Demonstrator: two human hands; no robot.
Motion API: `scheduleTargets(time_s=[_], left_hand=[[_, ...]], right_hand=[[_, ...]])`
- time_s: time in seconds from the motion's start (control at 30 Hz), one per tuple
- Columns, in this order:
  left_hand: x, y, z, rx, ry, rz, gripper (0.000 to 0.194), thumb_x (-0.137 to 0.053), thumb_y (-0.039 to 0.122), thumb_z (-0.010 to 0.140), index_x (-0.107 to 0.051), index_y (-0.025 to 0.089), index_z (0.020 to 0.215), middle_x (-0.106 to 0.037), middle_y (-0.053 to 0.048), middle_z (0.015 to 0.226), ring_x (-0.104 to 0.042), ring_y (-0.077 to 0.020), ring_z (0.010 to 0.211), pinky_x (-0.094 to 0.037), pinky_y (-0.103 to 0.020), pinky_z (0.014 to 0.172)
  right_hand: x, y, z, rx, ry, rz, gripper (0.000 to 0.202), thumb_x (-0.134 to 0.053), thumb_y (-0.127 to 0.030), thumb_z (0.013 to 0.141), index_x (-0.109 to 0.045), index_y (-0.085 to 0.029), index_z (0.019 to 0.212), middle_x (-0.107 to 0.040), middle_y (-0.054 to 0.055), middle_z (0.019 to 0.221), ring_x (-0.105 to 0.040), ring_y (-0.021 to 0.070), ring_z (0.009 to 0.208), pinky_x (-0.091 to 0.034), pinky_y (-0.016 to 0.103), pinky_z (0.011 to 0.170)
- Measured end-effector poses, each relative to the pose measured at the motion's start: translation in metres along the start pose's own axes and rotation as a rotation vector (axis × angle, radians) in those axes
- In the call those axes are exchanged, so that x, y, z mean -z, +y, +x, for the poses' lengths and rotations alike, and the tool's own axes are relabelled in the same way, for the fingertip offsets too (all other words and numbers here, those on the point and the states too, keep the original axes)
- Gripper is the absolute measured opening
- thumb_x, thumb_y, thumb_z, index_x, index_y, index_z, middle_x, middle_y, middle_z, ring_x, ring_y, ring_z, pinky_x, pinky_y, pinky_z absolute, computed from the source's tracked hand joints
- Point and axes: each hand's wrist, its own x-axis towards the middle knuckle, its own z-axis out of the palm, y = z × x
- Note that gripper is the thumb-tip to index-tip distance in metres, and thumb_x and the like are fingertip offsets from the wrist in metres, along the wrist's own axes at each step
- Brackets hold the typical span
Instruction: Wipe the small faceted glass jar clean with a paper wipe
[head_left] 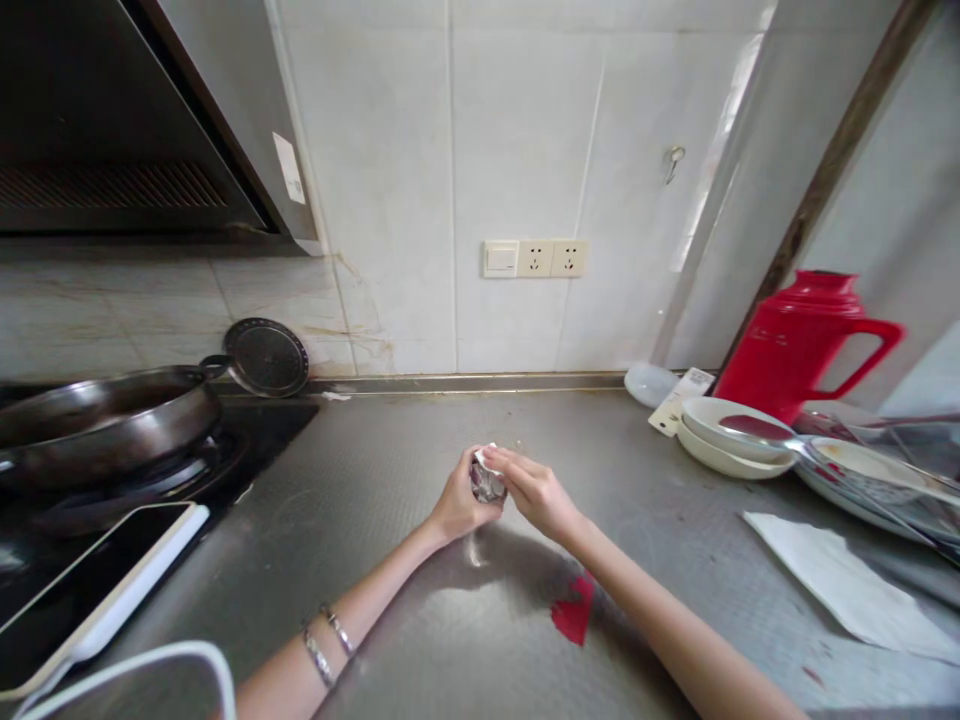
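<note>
Two hands of mine meet near the middle of the head view, just above or on the metal surface (360,480), with a small silvery object (488,487) between them. My left grip (456,502) is curled round it: the fingers pass along its left and far side, and the thumb lies across its near side, so the object sits inside that curve, held. Its shiny grey side shows through the gap on the right, too small for me to tell what it is made of.

My right grip (536,490) comes in from the other side, fingers lying together, their tips touching the white part (486,456) at the object's top. That thumb is hidden, so I cannot tell whether I am pinching there or only pressing. Nor can I tell whether the object's underside touches the surface.

Below my right wrist, nearer to me, a torn red scrap (573,612) lies flat. Two silvery bracelets (319,655) circle my left forearm. Well off to the left, a phone (82,590) lies near a metal pan (112,430) on the stove; well off to the right stand stacked white bowls (720,460), just in front of a red jug (787,345).
</note>
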Motion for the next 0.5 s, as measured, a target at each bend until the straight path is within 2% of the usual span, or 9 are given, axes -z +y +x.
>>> scheduleTargets(time_s=[0.07,0.13,0.27,0.33,0.5], left_hand=[[0.0000,0.0014,-0.0003,0.018,-0.013,0.005,0.072,-0.068,0.007,0.051,-0.044,0.016,0.119,-0.060,-0.006,0.105,-0.059,-0.0203,0.090,-0.047,-0.030,0.077],[-0.0004,0.0024,-0.0006,0.017,-0.016,0.009,0.071,-0.067,0.006,0.051,-0.044,0.016,0.117,-0.060,-0.006,0.103,-0.059,-0.0201,0.089,-0.047,-0.031,0.078],[-0.0020,0.0019,-0.0006,-0.038,-0.003,0.019,0.069,-0.066,0.007,0.050,-0.043,0.017,0.115,-0.059,-0.008,0.110,-0.057,-0.0240,0.102,-0.045,-0.035,0.089],[-0.0022,0.0020,-0.0006,-0.038,0.000,0.025,0.070,-0.066,0.008,0.051,-0.042,0.017,0.116,-0.059,-0.008,0.110,-0.057,-0.0242,0.103,-0.046,-0.035,0.090],[-0.0018,0.0050,-0.0012,0.017,-0.062,0.010,0.074,-0.067,0.008,0.052,-0.040,0.014,0.121,-0.061,-0.008,0.107,-0.060,-0.0217,0.093,-0.048,-0.032,0.081]], right_hand=[[-0.0022,0.0020,-0.0026,-0.103,0.075,0.021,0.034,-0.041,-0.016,0.095,-0.060,-0.023,0.122,-0.066,0.010,0.120,-0.061,0.0212,0.113,-0.053,0.038,0.094],[-0.0035,0.0013,-0.0053,-0.117,0.094,0.023,0.034,-0.041,-0.016,0.095,-0.060,-0.024,0.123,-0.065,0.010,0.121,-0.061,0.0215,0.113,-0.054,0.038,0.094],[-0.0041,-0.0041,-0.0062,0.067,-0.007,-0.013,0.039,-0.041,-0.010,0.093,-0.057,-0.023,0.127,-0.063,0.009,0.125,-0.052,0.0208,0.125,-0.047,0.039,0.103],[-0.0043,-0.0045,-0.0049,0.087,-0.007,-0.019,0.039,-0.041,-0.010,0.093,-0.057,-0.021,0.126,-0.063,0.009,0.124,-0.052,0.0204,0.124,-0.048,0.038,0.103],[-0.0027,0.0001,-0.0059,-0.085,0.121,-0.011,0.032,-0.041,-0.016,0.096,-0.061,-0.022,0.120,-0.067,0.011,0.118,-0.062,0.0207,0.113,-0.054,0.037,0.094]])
